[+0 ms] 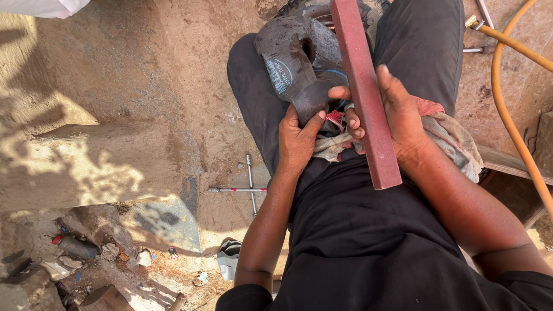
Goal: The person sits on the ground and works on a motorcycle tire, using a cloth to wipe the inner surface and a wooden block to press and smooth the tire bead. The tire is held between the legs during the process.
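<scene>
Right hand [397,118] is gripping a red bar [364,86], its long axis running from top edge down toward the lap. Left hand [298,141] is clutching a folded black tube [299,63] over the thighs, beside a rag [455,135].

A folded inner tube [299,69] lay on the person's lap, the left hand [296,141] under its near end. Right of it a long flat bar [366,92] ran away from the body, held by the right hand [391,118]. A rag [449,135] lay beneath both hands. On the ground to the left sat a cross wrench [247,189]; a hose [512,115] curved along the right.
</scene>
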